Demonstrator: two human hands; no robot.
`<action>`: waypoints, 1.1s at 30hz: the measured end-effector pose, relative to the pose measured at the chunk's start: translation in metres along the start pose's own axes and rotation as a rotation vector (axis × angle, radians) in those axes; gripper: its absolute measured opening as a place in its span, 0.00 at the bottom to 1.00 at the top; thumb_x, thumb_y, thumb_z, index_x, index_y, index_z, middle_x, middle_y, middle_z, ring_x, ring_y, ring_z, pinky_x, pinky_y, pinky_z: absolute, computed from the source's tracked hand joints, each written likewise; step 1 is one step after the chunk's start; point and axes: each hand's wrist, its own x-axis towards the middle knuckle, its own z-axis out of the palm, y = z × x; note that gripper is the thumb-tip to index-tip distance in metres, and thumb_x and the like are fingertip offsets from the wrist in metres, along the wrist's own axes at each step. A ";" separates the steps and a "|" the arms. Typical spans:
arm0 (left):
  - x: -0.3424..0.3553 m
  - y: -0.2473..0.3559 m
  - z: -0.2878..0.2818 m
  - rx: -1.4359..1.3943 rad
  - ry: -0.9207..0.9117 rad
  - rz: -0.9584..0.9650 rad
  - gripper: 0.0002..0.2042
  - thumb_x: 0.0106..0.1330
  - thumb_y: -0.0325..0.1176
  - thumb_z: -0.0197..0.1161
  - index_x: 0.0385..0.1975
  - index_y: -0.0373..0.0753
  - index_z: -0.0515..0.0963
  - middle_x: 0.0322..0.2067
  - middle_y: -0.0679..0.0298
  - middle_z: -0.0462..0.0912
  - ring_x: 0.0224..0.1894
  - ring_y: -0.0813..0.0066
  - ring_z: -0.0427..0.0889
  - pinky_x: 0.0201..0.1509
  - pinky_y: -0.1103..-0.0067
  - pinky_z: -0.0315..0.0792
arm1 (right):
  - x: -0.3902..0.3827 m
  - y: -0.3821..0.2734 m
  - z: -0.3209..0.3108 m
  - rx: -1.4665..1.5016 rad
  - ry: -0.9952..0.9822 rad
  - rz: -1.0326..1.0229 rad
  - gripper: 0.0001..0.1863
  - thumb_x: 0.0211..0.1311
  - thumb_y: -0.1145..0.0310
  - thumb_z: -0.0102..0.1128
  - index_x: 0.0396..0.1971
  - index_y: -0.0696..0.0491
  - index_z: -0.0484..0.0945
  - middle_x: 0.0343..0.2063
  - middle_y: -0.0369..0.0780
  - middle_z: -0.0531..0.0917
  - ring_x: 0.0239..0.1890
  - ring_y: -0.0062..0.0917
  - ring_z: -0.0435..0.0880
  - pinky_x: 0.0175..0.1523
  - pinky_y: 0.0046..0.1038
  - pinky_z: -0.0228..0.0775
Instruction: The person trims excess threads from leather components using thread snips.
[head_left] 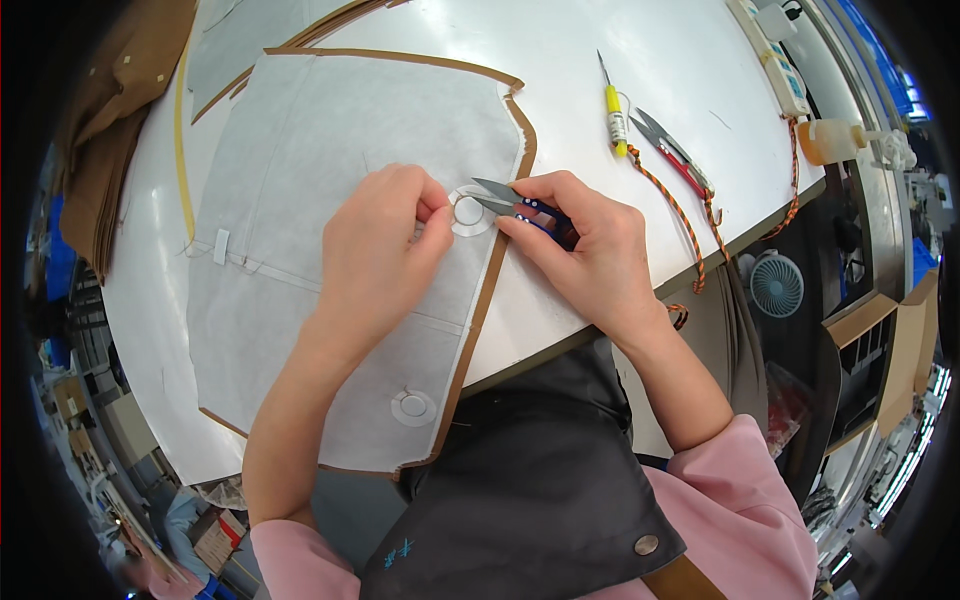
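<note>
A large pale grey fabric panel (pixel 310 150) with a brown edge lies on the white table. Near its right edge is a white round disc (pixel 468 210) on a larger pale circle. My right hand (pixel 597 240) grips thread snips (pixel 495 194) with dark blue handles, their blades apart over that disc. Just left of the disc, my left hand (pixel 385 235) is closed in a pinch. A thin dark line runs from its fingertips toward the blades; what the fingers hold is too small to make out. A second round disc (pixel 412 405) sits lower on the panel.
A yellow-handled awl (pixel 614 118) and red-handled snips (pixel 680 160), both on braided cords, lie to the right. Brown material (pixel 105 185) is piled at the left, and more panels (pixel 250 40) lie behind. Along the right edge are a power strip (pixel 785 75) and an amber bottle (pixel 830 141).
</note>
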 end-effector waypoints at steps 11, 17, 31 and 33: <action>0.005 0.008 -0.010 -0.087 -0.114 -0.091 0.02 0.60 0.26 0.61 0.28 0.36 0.75 0.25 0.62 0.80 0.28 0.70 0.79 0.33 0.74 0.72 | 0.000 0.009 0.005 -0.001 0.060 -0.078 0.13 0.53 0.68 0.72 0.37 0.55 0.80 0.23 0.38 0.85 0.23 0.25 0.85 0.28 0.24 0.74; 0.005 0.008 -0.006 0.114 -0.056 0.036 0.02 0.59 0.25 0.60 0.28 0.37 0.74 0.26 0.62 0.80 0.33 0.65 0.79 0.36 0.70 0.72 | 0.000 0.007 0.004 0.003 0.048 -0.067 0.13 0.53 0.67 0.72 0.37 0.54 0.80 0.23 0.37 0.85 0.23 0.24 0.85 0.28 0.23 0.74; -0.021 0.001 0.010 0.019 0.127 0.106 0.09 0.58 0.27 0.68 0.36 0.36 0.76 0.32 0.64 0.77 0.35 0.73 0.76 0.38 0.79 0.71 | -0.003 0.002 0.003 -0.134 0.029 -0.233 0.11 0.54 0.68 0.70 0.37 0.52 0.80 0.26 0.36 0.84 0.22 0.27 0.84 0.25 0.26 0.71; -0.023 0.001 0.014 0.038 0.163 0.099 0.11 0.57 0.28 0.70 0.36 0.36 0.76 0.32 0.64 0.78 0.36 0.71 0.76 0.39 0.77 0.71 | -0.002 0.000 0.002 -0.172 0.009 -0.249 0.11 0.54 0.68 0.70 0.37 0.52 0.80 0.25 0.37 0.83 0.21 0.28 0.83 0.24 0.27 0.71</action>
